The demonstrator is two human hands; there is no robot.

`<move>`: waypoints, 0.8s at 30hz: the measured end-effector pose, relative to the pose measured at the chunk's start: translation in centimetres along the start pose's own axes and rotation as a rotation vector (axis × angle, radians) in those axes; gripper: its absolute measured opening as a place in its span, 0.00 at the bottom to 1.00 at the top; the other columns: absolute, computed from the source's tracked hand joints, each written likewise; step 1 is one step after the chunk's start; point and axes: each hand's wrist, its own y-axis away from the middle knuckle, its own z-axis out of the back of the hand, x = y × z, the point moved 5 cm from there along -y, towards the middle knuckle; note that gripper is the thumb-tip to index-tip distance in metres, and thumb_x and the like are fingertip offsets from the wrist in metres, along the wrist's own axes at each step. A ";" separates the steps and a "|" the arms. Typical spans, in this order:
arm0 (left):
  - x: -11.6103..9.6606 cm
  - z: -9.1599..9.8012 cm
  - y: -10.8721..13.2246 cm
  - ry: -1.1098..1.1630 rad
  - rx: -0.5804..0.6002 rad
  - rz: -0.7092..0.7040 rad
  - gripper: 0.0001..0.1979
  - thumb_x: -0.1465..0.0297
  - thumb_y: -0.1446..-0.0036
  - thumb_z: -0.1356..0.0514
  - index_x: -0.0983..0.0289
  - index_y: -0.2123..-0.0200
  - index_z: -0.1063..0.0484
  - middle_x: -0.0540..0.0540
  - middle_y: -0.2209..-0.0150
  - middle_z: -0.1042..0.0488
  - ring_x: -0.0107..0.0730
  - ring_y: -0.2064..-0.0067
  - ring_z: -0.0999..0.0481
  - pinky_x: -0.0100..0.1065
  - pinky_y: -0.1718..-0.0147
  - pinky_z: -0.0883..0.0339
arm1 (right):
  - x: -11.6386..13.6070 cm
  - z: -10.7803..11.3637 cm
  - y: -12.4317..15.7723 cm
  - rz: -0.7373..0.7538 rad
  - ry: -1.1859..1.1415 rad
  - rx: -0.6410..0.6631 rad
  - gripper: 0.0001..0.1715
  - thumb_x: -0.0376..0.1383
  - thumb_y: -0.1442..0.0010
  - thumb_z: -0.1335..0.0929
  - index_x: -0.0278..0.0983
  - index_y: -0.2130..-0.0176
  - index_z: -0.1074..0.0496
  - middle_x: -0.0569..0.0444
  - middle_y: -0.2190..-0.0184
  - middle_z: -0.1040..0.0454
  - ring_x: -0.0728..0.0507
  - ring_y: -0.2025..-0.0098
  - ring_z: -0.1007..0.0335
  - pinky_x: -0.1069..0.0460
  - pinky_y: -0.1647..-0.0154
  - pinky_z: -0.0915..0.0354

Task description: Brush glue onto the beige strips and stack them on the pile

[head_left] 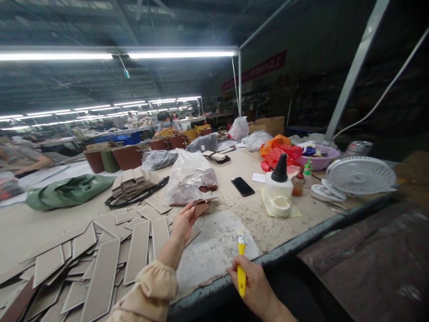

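My left hand is closed on a small brown leather piece, held up beside a clear plastic bag with more brown pieces in it. Close to the table edge, my right hand grips a paintbrush by its yellow handle, bristles pointing away from me. Under and between the hands lies a stained white sheet. Many flat beige panels with pale borders are heaped loosely to the left of my left forearm.
A white glue bottle with a black cone cap, a black phone and a white fan stand or lie to the right. A purple basin is behind them. At left rests a green bag; a person sits far back.
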 end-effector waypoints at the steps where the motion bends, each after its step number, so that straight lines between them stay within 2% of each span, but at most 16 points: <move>1: -0.8 0.5 0.2 -0.013 -0.024 -0.042 0.24 0.74 0.53 0.34 0.65 0.50 0.30 0.54 0.62 0.25 0.26 0.66 0.24 0.24 0.68 0.32 | 0.1 0.0 0.0 0.002 -0.001 -0.002 0.07 0.35 0.37 0.35 0.40 0.68 0.39 0.60 0.77 0.33 0.51 0.76 0.34 0.57 0.73 0.39; 4: -3.7 2.0 1.2 -0.214 -0.099 -0.285 0.35 0.72 0.54 0.34 0.64 0.41 0.38 0.51 0.63 0.27 0.24 0.67 0.26 0.24 0.68 0.33 | 0.3 0.2 -0.1 0.005 -0.004 -0.013 0.07 0.35 0.37 0.35 0.40 0.68 0.39 0.59 0.77 0.33 0.50 0.76 0.34 0.57 0.73 0.39; 7: -5.2 2.9 3.4 -0.649 -0.114 -0.590 0.38 0.69 0.50 0.37 0.62 0.36 0.47 0.50 0.65 0.28 0.27 0.67 0.27 0.27 0.67 0.32 | 0.5 0.5 -0.1 0.006 -0.004 -0.020 0.07 0.36 0.37 0.36 0.40 0.68 0.39 0.60 0.78 0.35 0.50 0.77 0.35 0.57 0.75 0.40; 9: -4.4 3.1 5.1 -0.948 -0.024 -0.732 0.36 0.70 0.46 0.40 0.59 0.35 0.50 0.51 0.65 0.27 0.30 0.67 0.27 0.31 0.65 0.31 | 0.5 0.6 -0.1 0.015 0.006 -0.034 0.07 0.36 0.37 0.36 0.40 0.68 0.39 0.60 0.78 0.35 0.50 0.78 0.35 0.57 0.75 0.40; 10: -3.5 3.0 6.1 -1.090 0.062 -0.796 0.34 0.72 0.44 0.43 0.58 0.35 0.49 0.53 0.64 0.26 0.32 0.65 0.27 0.32 0.63 0.31 | 0.6 0.7 0.0 0.020 0.012 -0.042 0.07 0.36 0.37 0.36 0.40 0.68 0.39 0.60 0.78 0.36 0.50 0.78 0.35 0.57 0.75 0.40; 12: -1.0 2.8 8.1 -1.329 0.295 -0.899 0.27 0.76 0.42 0.47 0.58 0.39 0.39 0.55 0.62 0.25 0.35 0.62 0.27 0.35 0.59 0.31 | 0.6 0.8 0.0 0.029 0.021 -0.051 0.07 0.36 0.37 0.36 0.40 0.67 0.39 0.60 0.78 0.35 0.50 0.78 0.35 0.57 0.75 0.40; 15: 2.5 2.9 11.0 -1.521 0.588 -0.928 0.14 0.75 0.39 0.48 0.59 0.55 0.26 0.56 0.63 0.24 0.37 0.60 0.28 0.37 0.59 0.31 | 0.5 1.0 0.1 0.023 0.028 -0.063 0.06 0.36 0.37 0.35 0.39 0.67 0.38 0.60 0.78 0.34 0.50 0.77 0.35 0.57 0.74 0.39; 17: 3.6 3.3 12.3 -1.540 0.661 -0.895 0.10 0.71 0.38 0.47 0.61 0.61 0.25 0.56 0.64 0.25 0.37 0.61 0.28 0.38 0.59 0.30 | 0.3 1.2 0.1 -0.007 0.016 -0.078 0.06 0.37 0.38 0.35 0.39 0.66 0.37 0.60 0.78 0.34 0.50 0.77 0.34 0.57 0.75 0.39; 19: 3.8 3.7 12.9 -1.515 0.655 -0.887 0.09 0.69 0.38 0.46 0.61 0.61 0.25 0.57 0.62 0.26 0.37 0.59 0.28 0.39 0.57 0.30 | 0.1 1.5 0.2 -0.057 -0.019 -0.081 0.06 0.38 0.37 0.35 0.39 0.65 0.36 0.60 0.78 0.33 0.50 0.77 0.33 0.57 0.76 0.38; 22: 3.2 4.4 12.8 -1.489 0.549 -0.911 0.10 0.69 0.39 0.44 0.62 0.58 0.25 0.60 0.54 0.28 0.43 0.50 0.30 0.44 0.51 0.31 | -0.3 2.0 0.4 -0.100 -0.104 -0.077 0.08 0.40 0.34 0.39 0.38 0.60 0.35 0.59 0.78 0.31 0.50 0.79 0.32 0.57 0.77 0.37; 24: 2.9 4.7 12.4 -1.491 0.523 -0.897 0.10 0.69 0.40 0.44 0.62 0.57 0.25 0.62 0.52 0.30 0.44 0.48 0.31 0.45 0.50 0.31 | -0.5 2.4 0.6 -0.102 -0.142 -0.086 0.10 0.40 0.33 0.41 0.38 0.57 0.35 0.58 0.77 0.29 0.50 0.79 0.32 0.57 0.76 0.35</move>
